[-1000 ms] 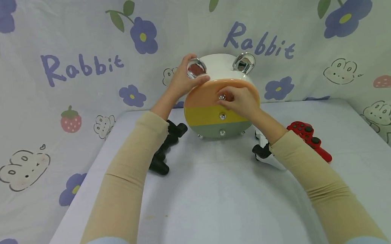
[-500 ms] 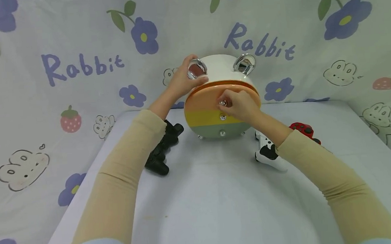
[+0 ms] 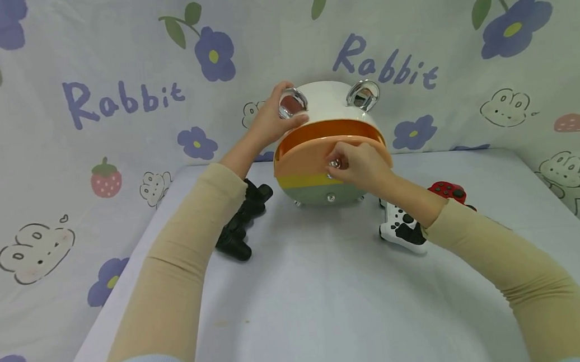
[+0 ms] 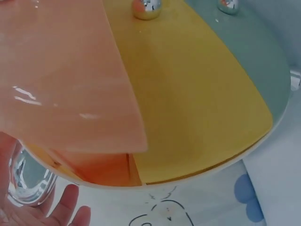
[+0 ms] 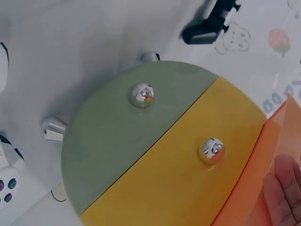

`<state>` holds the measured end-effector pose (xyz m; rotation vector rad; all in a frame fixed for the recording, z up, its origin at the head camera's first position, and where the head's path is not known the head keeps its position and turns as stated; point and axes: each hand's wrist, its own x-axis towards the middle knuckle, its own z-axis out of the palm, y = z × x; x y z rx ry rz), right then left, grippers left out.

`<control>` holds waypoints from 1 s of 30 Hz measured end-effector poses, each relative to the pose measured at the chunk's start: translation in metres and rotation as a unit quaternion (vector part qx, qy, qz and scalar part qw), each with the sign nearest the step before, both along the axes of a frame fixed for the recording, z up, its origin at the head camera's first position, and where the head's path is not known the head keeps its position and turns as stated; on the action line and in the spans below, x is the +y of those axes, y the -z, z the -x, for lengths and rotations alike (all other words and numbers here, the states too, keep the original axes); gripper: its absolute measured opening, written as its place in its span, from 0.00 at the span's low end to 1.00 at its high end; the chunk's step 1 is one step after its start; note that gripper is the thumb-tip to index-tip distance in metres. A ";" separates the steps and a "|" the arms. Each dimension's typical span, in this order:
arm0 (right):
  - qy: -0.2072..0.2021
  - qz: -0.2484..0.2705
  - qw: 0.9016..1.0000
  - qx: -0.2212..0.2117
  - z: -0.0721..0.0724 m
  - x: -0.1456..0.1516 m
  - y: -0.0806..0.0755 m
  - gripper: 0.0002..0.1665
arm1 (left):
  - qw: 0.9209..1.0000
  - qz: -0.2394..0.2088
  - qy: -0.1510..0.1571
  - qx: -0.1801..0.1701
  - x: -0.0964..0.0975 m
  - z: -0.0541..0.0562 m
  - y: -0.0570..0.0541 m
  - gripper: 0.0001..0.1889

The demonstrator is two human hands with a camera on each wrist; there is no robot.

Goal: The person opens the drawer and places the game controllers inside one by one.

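Observation:
A small round drawer cabinet with a white shell and silver ears stands at the back of the table. My left hand grips it at the left ear, thumb over the top front edge. With thumb and fingers, my right hand pinches the silver knob of the orange top drawer. That drawer is pulled part way out, baring its orange inside. Below it, the yellow drawer and the green drawer are closed, each with a silver knob.
Left of the cabinet lie black game controllers, partly behind the left forearm. A white controller with black paw marks lies to the right. Beyond it a red controller is partly covered by the right arm. A patterned cloth hangs behind.
The orange drawer has gone from closed to part way out, drawn toward me by my right hand on its knob. My left hand has stayed at the ear.

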<state>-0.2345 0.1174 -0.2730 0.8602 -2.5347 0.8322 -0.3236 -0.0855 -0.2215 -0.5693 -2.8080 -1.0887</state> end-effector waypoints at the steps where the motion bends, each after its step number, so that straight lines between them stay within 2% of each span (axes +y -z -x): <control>1: -0.001 -0.001 1.000 0.003 -0.001 0.000 0.000 0.09 | 1.000 0.001 0.001 0.002 0.000 0.000 0.000 0.43; 17: -0.019 -0.003 0.999 0.037 -0.026 0.006 0.003 0.07 | 1.000 -0.001 0.016 0.012 0.000 -0.001 -0.004 0.43; 30: -0.030 -0.024 0.996 0.084 -0.047 0.007 0.010 0.08 | 0.999 -0.009 0.026 0.020 -0.003 -0.001 0.001 0.44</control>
